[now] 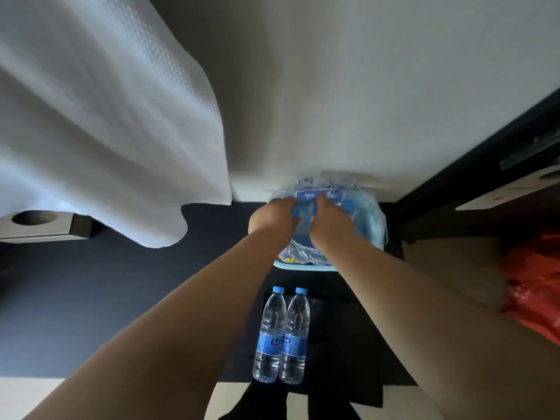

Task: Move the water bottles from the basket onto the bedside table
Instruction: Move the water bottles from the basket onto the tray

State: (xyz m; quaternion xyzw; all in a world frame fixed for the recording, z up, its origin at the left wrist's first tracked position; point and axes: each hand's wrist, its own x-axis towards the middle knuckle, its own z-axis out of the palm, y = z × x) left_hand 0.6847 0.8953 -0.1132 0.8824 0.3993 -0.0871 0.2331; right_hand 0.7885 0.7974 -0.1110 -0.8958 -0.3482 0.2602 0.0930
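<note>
Clear plastic bottles (281,334) with blue caps stand side by side on the dark surface (342,344) nearest us. Beyond, left hand (272,218) and right hand (330,221) both clutch crinkly shrink-wrapped bottles (306,197) in the pale blue basket (306,267), against the white bed (363,101).

A white textured bedspread (100,122) drapes over the mattress side (363,86) above dark carpet (91,298); what may be a red plastic bag (533,286) lies at right.
</note>
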